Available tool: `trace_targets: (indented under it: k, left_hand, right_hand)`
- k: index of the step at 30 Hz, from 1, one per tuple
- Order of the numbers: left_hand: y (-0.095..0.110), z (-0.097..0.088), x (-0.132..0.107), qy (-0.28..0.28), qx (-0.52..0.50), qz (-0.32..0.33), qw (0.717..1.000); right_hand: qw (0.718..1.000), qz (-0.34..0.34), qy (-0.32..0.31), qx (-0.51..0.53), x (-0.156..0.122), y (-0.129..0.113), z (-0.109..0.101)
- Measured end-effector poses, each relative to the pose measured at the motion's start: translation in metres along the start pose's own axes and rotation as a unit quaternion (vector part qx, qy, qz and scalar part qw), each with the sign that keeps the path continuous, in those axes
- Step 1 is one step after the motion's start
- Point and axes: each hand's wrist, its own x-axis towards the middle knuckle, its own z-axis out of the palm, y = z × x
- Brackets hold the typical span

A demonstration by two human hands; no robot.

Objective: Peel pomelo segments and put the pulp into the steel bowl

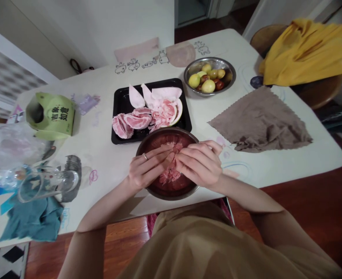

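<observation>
Both my hands meet over a dark round bowl [173, 192] at the table's front edge. Pink torn pomelo pulp [171, 176] lies inside it. My left hand [147, 168], a ring on one finger, pinches a piece of pomelo with thumb and fingers. Closed on the same spot, my right hand [201, 164] presses its fingertips against the left ones. The fingers mostly hide the piece. Just behind the bowl, a black tray [120, 99] carries peeled pomelo segments [137, 120], white-pink peel wedges [136, 97] and a heap of pink membrane scraps [162, 112].
A steel bowl of fruit [208, 86] stands behind the tray's right side. To the right lie a brown cloth [261, 120] and a yellow cloth [304, 54] over a chair. On the left are a green paper bag [54, 112], a glass on its side [49, 184] and a teal cloth [34, 219].
</observation>
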Motion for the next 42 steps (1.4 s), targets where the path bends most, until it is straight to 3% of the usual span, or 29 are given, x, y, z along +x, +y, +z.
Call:
trace_targets:
  k: [12,21,34,37,42]
  left_hand:
    - [-0.006,0.006,-0.016,0.013,-0.019,-0.032,0.999]
    - [-0.005,0.007,-0.002,0.093,-0.077,-0.025,0.992]
    - [0.0,0.008,0.007,0.154,-0.197,-0.215,0.944]
    - [-0.001,-0.005,0.016,0.086,-0.168,-0.259,0.947]
    - [-0.007,-0.03,0.025,-0.156,-0.055,-0.315,0.935]
  right_hand:
    - [0.978,0.154,0.01,0.141,0.012,-0.007,0.002]
    - [0.966,0.236,0.034,0.099,0.018,0.002,-0.001]
    - [0.965,0.238,0.014,0.106,0.014,0.014,0.003]
    - [0.969,0.23,0.013,0.092,0.014,0.02,0.003]
    - [0.974,0.218,-0.025,0.056,0.026,0.044,0.004]
